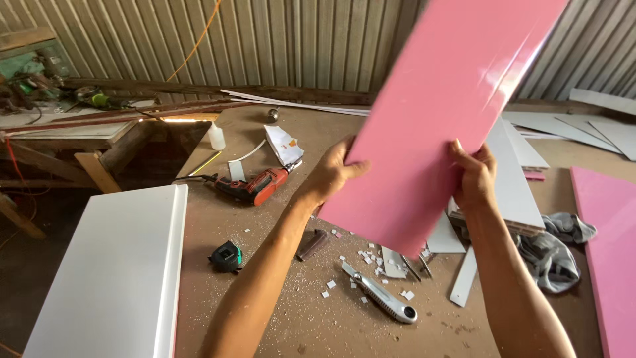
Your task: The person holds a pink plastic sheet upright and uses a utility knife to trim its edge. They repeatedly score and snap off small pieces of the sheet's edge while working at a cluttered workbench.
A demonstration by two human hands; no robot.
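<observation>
While both arms reach up from the bottom of the view, the left hand [333, 174] and the right hand [472, 178] clasp a long, glossy pink rectangular panel [445, 109] by its two long edges, near its lower end. The left hand sits at the panel's 9 o'clock edge with the thumb laid across the face; the right hand closes on the 3 o'clock edge, fingertips curling over the front. The panel is lifted clear above the brown dusty workbench [278, 311], between the hands and the camera.

Its upper end is cut off by the top of the frame, and it hides much of the white offcut boards [517, 179] behind it. The palms and most fingers are hidden behind the panel.

The panel's long axis runs from about 7 o'clock to 1 o'clock, the near short edge low and the far end tipped up and away. Beneath it, at 6 o'clock, lies a silver utility knife [381, 297] among small white chips; a red power drill [255, 187] lies at 9 o'clock.
</observation>
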